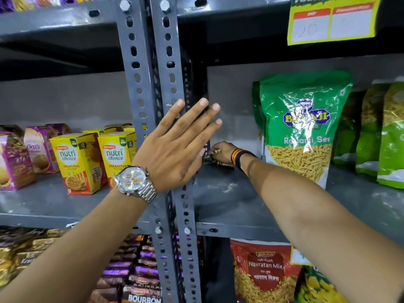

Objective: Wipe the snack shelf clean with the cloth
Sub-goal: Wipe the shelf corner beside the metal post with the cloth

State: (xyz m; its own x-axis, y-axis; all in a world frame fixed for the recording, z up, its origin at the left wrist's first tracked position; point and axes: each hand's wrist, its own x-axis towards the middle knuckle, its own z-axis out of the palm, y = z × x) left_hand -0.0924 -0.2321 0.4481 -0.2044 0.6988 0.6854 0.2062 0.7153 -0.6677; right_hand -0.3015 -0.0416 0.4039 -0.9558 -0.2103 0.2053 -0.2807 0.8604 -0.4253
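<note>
The grey metal snack shelf (229,193) runs across the middle of the view, dusty on its bare part. My right hand (220,153) reaches deep to the shelf's back left corner, fingers closed on a small dark patterned cloth (211,160) pressed onto the shelf; most of the cloth is hidden by the hand. My left hand (177,143), a silver watch on its wrist, lies flat with fingers spread against the perforated grey upright posts (153,88). A green Bikaji sev bag (301,127) stands just right of my right forearm.
More green snack bags (380,132) stand at the right. Yellow Nutri Choice boxes (76,162) and purple biscuit packs (15,158) fill the left bay. Below are Bourbon packs (142,281) and a red Navratan Mix bag (264,272). A yellow price tag (332,20) hangs above.
</note>
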